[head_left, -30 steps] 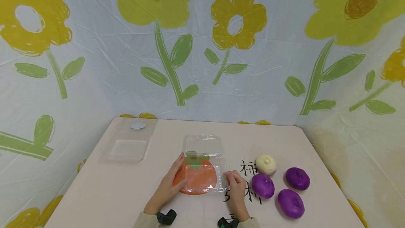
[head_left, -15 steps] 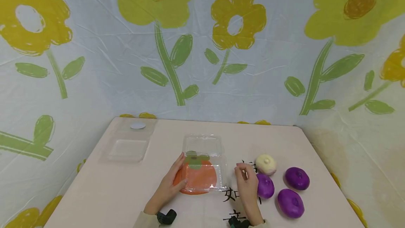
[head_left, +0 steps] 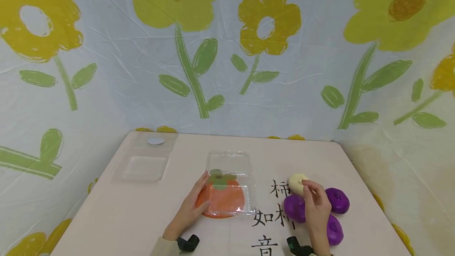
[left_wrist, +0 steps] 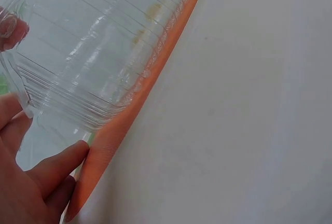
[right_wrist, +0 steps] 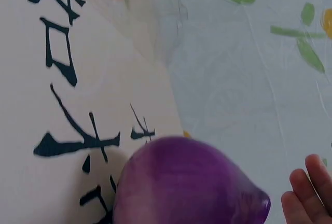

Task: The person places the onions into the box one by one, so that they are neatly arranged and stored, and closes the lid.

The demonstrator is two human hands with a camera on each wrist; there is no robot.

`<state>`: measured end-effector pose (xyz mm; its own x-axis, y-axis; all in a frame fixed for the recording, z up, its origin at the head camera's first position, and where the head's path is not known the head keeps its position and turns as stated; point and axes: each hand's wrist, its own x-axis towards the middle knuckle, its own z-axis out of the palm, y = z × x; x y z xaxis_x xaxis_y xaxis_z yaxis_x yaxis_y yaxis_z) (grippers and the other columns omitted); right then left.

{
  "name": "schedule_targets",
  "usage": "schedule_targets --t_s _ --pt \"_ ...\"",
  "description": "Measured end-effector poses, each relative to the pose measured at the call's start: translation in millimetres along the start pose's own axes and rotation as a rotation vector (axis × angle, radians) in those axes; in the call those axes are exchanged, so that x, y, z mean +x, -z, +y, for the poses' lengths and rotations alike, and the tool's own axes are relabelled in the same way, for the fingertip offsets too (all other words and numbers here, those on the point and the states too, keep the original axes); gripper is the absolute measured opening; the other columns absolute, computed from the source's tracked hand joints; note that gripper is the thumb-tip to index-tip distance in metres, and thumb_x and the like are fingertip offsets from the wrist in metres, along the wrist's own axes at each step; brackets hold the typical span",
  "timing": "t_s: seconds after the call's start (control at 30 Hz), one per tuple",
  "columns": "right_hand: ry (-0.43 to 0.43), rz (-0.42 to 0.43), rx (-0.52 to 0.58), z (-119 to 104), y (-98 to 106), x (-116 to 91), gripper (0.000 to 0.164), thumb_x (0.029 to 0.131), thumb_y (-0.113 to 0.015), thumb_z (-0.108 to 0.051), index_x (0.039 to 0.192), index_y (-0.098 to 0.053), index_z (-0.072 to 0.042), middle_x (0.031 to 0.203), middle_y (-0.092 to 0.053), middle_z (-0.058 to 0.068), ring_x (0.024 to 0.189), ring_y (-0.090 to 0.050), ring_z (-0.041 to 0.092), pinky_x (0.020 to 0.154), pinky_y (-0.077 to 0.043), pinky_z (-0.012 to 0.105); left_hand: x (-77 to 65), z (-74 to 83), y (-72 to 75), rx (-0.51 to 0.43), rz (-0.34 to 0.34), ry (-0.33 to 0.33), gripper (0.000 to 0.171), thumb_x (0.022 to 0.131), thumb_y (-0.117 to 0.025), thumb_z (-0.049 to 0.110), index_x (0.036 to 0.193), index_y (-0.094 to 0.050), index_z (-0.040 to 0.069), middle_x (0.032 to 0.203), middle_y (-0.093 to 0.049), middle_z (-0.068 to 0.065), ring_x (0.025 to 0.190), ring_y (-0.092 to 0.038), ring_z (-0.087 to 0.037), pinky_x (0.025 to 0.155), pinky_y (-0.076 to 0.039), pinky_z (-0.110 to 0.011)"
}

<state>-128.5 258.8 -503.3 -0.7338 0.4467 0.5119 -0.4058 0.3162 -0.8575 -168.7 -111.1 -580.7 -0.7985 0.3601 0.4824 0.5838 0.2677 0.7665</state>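
Note:
My left hand point(head_left: 188, 206) holds the left side of an open clear plastic clamshell container point(head_left: 234, 163). In the left wrist view the thumb shows through the plastic, and the fingers point(left_wrist: 62, 164) lie along its side. My right hand point(head_left: 317, 208) is over a group of onions at the right, fingers bent loosely, holding nothing visible. A pale onion point(head_left: 296, 183) lies beyond its fingertips. Purple onions lie around it: one at the left point(head_left: 293, 208), one at the right point(head_left: 337, 200), and one nearer point(head_left: 335, 230), partly hidden by the hand. The right wrist view shows a purple onion point(right_wrist: 187, 182) beside the fingertips point(right_wrist: 306, 193).
A second open clamshell container point(head_left: 143, 167) with a pale round sticker point(head_left: 155, 141) stands at the table's far left. An orange persimmon print and black characters point(head_left: 264, 244) mark the pale table cover point(head_left: 106, 212). A flowered curtain point(head_left: 227, 70) surrounds the table.
My right hand has left the container's right edge and moved right, over the onions. The left hand and the container have stayed in place.

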Motion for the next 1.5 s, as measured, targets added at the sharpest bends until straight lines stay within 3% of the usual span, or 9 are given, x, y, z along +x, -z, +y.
schedule_targets --t_s 0.23,0.57,0.77,0.97,1.07,1.13,1.23,1.33,1.5 --pt "-0.182 -0.063 -0.026 4.9 16.0 -1.3 0.014 0.096 -0.058 0.005 0.105 -0.066 0.012 0.1 -0.071 0.002 0.102 -0.064 0.004 0.086 -0.05 0.011 -0.5 -2.2 -0.3 0.021 -0.015 0.024 0.072 0.093 -0.065 0.011 0.155 -0.028 0.003 0.163 -0.02 -0.016 0.144 -0.034 -0.023 0.115 -0.02 -0.018" --pt "-0.213 -0.252 -0.131 12.1 21.5 -4.6 0.016 0.097 -0.06 -0.003 0.108 -0.068 0.006 0.108 -0.07 0.014 0.103 -0.061 -0.002 0.089 -0.046 0.009 0.5 -2.8 -0.2 0.042 -0.016 0.057 0.077 0.092 -0.068 0.019 0.157 -0.028 0.01 0.163 -0.021 -0.011 0.145 -0.032 -0.022 0.116 -0.022 -0.024" --pt "-0.173 -0.348 -0.271 11.9 24.3 -5.1 0.014 0.097 -0.062 -0.008 0.105 -0.069 0.001 0.112 -0.068 0.015 0.105 -0.058 -0.005 0.091 -0.043 0.008 -0.2 -1.8 -1.9 0.052 0.009 0.056 0.077 0.089 -0.069 0.016 0.156 -0.03 0.011 0.163 -0.023 -0.01 0.143 -0.035 -0.027 0.116 -0.028 -0.034" --pt "-0.056 -0.428 -0.396 6.1 28.4 -5.6 0.014 0.092 -0.069 -0.008 0.105 -0.07 -0.004 0.118 -0.067 0.013 0.111 -0.049 -0.014 0.094 -0.032 0.001 4.6 30.9 6.0 0.027 0.022 0.058 0.076 0.086 -0.069 0.004 0.153 -0.033 0.003 0.159 -0.027 -0.022 0.139 -0.037 -0.042 0.114 -0.028 -0.035" --pt "0.002 -0.454 -0.461 3.6 28.6 -4.8 0.02 0.087 -0.074 -0.007 0.107 -0.07 -0.004 0.117 -0.068 0.012 0.113 -0.055 0.0 0.094 -0.028 0.0 6.5 41.2 10.2 0.03 0.015 0.055 0.074 0.086 -0.068 0.003 0.152 -0.034 0.0 0.158 -0.028 -0.025 0.137 -0.038 -0.044 0.114 -0.028 -0.034" --pt "0.018 -0.484 -0.502 2.1 27.7 -4.0 0.026 0.084 -0.077 -0.008 0.109 -0.069 -0.004 0.118 -0.068 0.012 0.114 -0.058 0.015 0.096 -0.035 0.009 6.9 43.2 11.1 0.035 0.016 0.051 0.074 0.085 -0.068 0.003 0.151 -0.035 -0.001 0.157 -0.028 -0.026 0.137 -0.038 -0.045 0.114 -0.029 -0.035" --pt "0.004 -0.538 -0.555 0.1 26.3 -3.4 0.038 0.08 -0.082 -0.012 0.114 -0.067 -0.004 0.12 -0.066 0.015 0.114 -0.059 0.035 0.1 -0.044 0.034 6.8 42.3 10.7 0.034 0.024 0.046 0.073 0.085 -0.068 0.003 0.151 -0.035 -0.001 0.157 -0.029 -0.026 0.137 -0.037 -0.046 0.114 -0.028 -0.035" --pt "-0.04 -0.589 -0.575 -0.6 26.0 -4.0 0.051 0.075 -0.086 -0.017 0.119 -0.066 -0.003 0.123 -0.064 0.018 0.116 -0.057 0.043 0.096 -0.045 0.058 6.3 40.9 9.7 0.026 0.032 0.042 0.074 0.085 -0.068 0.002 0.151 -0.035 0.0 0.157 -0.029 -0.026 0.139 -0.032 -0.047 0.114 -0.023 -0.031" --pt "-0.065 -0.668 -0.558 0.0 26.6 -6.7 0.063 0.069 -0.091 -0.017 0.124 -0.064 -0.002 0.131 -0.059 0.024 0.121 -0.053 0.048 0.097 -0.043 0.064 6.5 40.9 9.0 0.019 0.034 0.03 0.073 0.085 -0.067 0.002 0.151 -0.035 0.0 0.156 -0.029 -0.027 0.14 -0.029 -0.049 0.113 -0.017 -0.025"
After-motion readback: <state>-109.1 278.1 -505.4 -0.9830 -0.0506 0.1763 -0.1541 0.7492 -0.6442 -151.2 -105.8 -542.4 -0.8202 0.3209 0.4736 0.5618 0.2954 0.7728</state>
